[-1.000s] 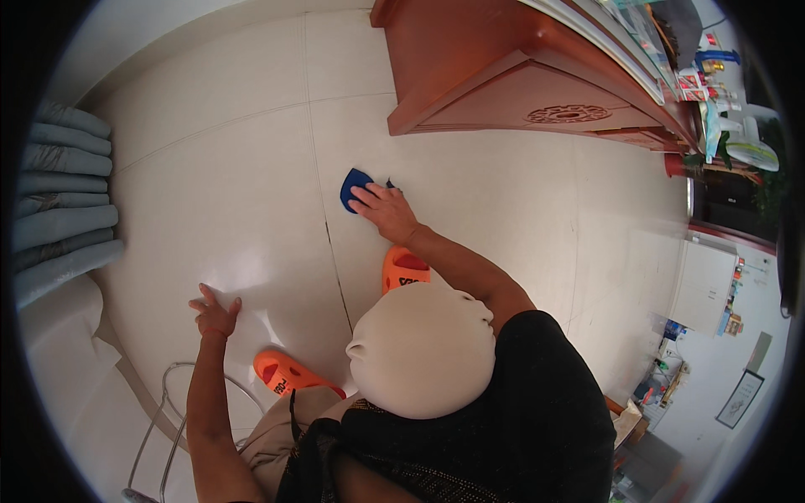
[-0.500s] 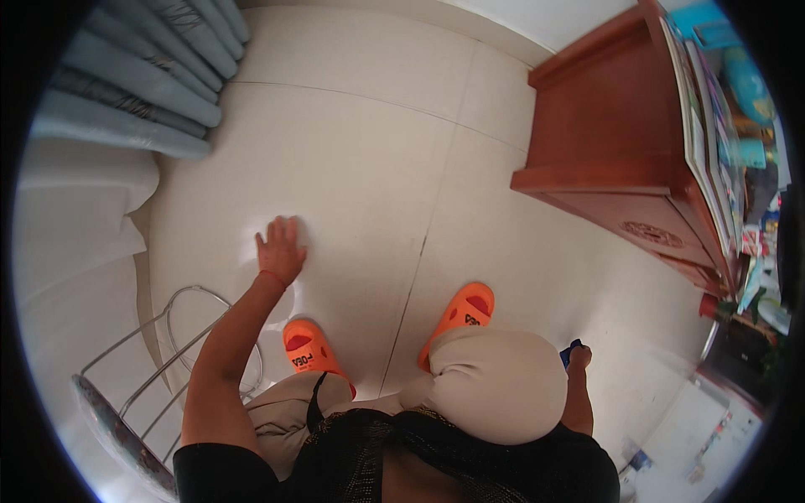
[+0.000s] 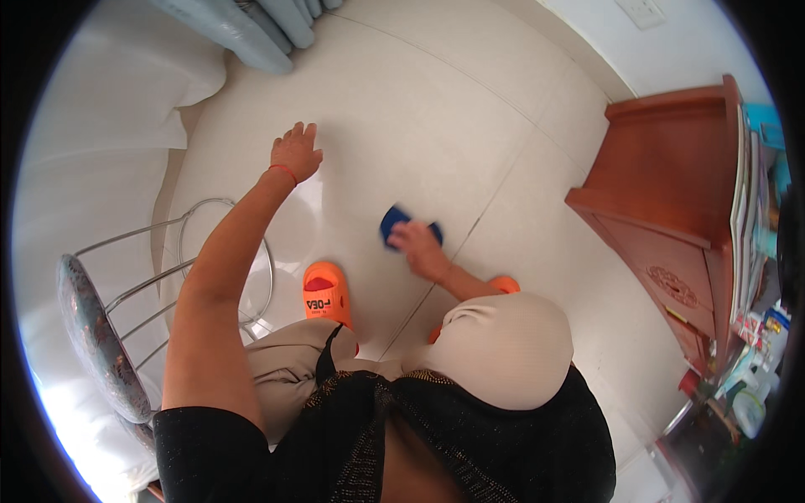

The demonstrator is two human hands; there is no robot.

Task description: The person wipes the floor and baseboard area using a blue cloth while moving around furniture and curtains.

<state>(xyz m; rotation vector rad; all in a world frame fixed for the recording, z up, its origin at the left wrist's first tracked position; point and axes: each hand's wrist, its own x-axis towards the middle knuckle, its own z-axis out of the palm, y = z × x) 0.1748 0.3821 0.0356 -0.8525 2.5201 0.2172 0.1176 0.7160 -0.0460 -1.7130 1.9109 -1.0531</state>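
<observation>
Under my right hand [image 3: 422, 249] is a dark blue cloth [image 3: 392, 223], blurred by motion and showing on both sides of the fingers. That hand is closed over it, low at the pale tiled floor [image 3: 377, 126], in front of my feet. My left arm stretches forward, with a thin red band at the wrist. The left hand [image 3: 297, 152] is bare and its fingers are apart, above or against the floor; whether it touches the tiles I cannot tell. Orange slippers [image 3: 327, 293] are on my feet, the right one mostly hidden behind my knee.
A metal-legged stool [image 3: 99, 339] with a patterned seat stands at the left, near a white drape [image 3: 101, 176]. A blue-grey curtain [image 3: 251, 38] hangs at the far left. On the right is a reddish-brown wooden cabinet [image 3: 662, 159] with books and small things on top.
My right hand has swung with the cloth from beside my right knee to the floor in front of me. The left hand has reached farther forward. The view has turned and shifted.
</observation>
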